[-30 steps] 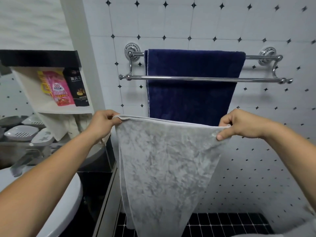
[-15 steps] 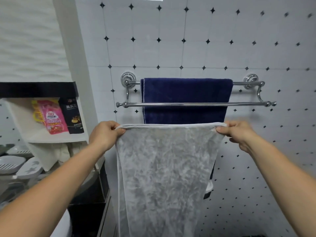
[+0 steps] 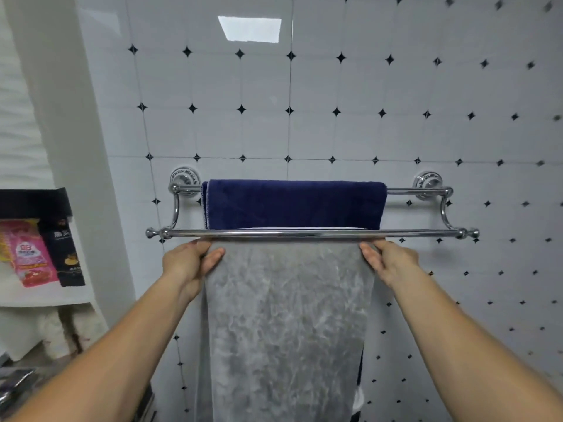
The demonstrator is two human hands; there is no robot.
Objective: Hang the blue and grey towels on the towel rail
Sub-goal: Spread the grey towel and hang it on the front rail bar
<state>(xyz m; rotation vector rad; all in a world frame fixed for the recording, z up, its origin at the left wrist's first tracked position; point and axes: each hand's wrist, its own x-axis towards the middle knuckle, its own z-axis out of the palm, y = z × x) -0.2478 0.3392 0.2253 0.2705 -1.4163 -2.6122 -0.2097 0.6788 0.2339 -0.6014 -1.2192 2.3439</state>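
Gripping top corners of crumpled grey cloth towel (image 3: 286,315) in curled left hand (image 3: 190,260) and right hand (image 3: 387,261), just under shiny chrome towel rail (image 3: 304,233), dark-blue plush towel (image 3: 292,204) beyond.

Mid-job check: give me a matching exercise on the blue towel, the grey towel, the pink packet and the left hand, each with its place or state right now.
Things:
1. blue towel
2. grey towel
3. pink packet
4. left hand

Places or states:
A. on the shelf at left
B. draped over the back bar
C. gripping a top corner of the grey towel
D. held up, top edge at the front bar

Pairs: 1-B, 2-D, 3-A, 4-C
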